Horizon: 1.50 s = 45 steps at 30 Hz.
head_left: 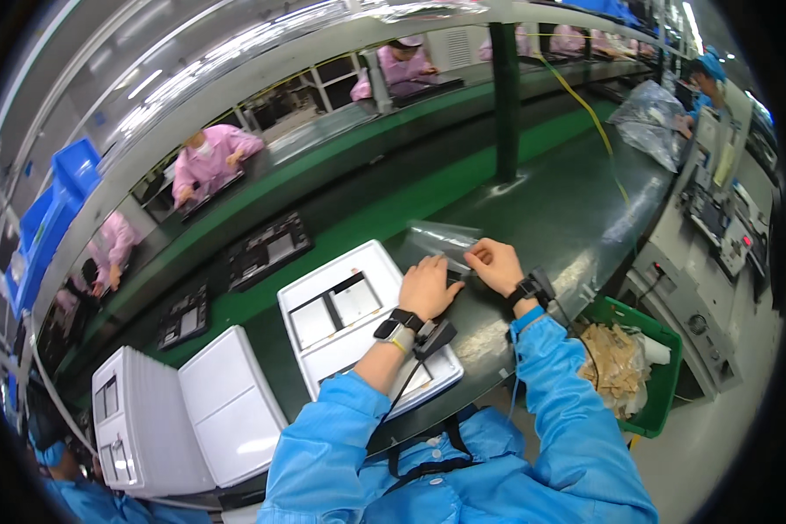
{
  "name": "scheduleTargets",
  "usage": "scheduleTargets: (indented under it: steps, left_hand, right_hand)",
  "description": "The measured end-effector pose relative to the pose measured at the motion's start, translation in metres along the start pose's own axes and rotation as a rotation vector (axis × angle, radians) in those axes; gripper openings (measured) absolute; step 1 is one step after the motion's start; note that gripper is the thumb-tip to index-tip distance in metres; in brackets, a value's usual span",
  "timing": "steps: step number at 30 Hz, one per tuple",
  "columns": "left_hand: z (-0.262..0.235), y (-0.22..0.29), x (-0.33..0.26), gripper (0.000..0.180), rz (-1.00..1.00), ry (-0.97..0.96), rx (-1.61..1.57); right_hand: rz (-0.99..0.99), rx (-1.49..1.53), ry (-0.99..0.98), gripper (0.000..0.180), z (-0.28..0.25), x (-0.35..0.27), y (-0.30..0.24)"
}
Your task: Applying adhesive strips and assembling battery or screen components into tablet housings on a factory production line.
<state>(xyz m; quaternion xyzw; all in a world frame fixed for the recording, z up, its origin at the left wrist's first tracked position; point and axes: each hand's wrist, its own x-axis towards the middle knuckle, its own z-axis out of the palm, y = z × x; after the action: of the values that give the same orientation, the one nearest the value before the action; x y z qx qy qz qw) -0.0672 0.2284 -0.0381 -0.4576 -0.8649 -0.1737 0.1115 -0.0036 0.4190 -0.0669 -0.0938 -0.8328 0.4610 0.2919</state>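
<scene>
A thin clear plastic film (441,234), perhaps a bag, lies on the dark bench in front of me. My left hand (426,288) rests at its near edge, fingers stretched out and thumb apart. Beside it, the fingers of my right hand (495,265) are pinched together at the film's right end. Under my left forearm is a white tray (310,362) with recessed compartments; light panels and a dark strip sit in it. My left wrist and sleeve hide part of that tray. Both wrists carry small strapped devices with cables.
A stack of white trays (140,419) and one leaning white tray (231,406) stand at left. Dark device housings (271,249) lie on the green conveyor (349,205). A green bin (664,397) of brown scraps is at right. A green post (504,105) rises ahead; people in pink work opposite.
</scene>
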Motion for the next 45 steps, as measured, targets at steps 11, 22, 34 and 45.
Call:
scheduleTargets:
  steps: [11, 22, 34, 45]
  left_hand:
    - [0.002, 0.007, 0.004, 0.039, -0.095, 0.286, -0.275]
    - [-0.001, -0.003, -0.001, 0.023, -0.051, 0.469, -0.653]
    - [-0.015, -0.021, 0.018, 0.02, -0.111, 0.118, -0.911]
    - [-0.047, -0.023, 0.014, 0.023, -0.416, -0.07, -1.304]
  right_hand:
    - [0.037, 0.523, -0.164, 0.006, 0.023, 0.003, 0.004]
    - [0.001, 0.748, -0.042, 0.01, 0.025, -0.004, -0.007]
    - [-0.037, 0.718, -0.03, 0.014, 0.017, -0.006, -0.025]
    - [-0.083, 0.849, -0.03, 0.016, 0.008, -0.027, -0.051]
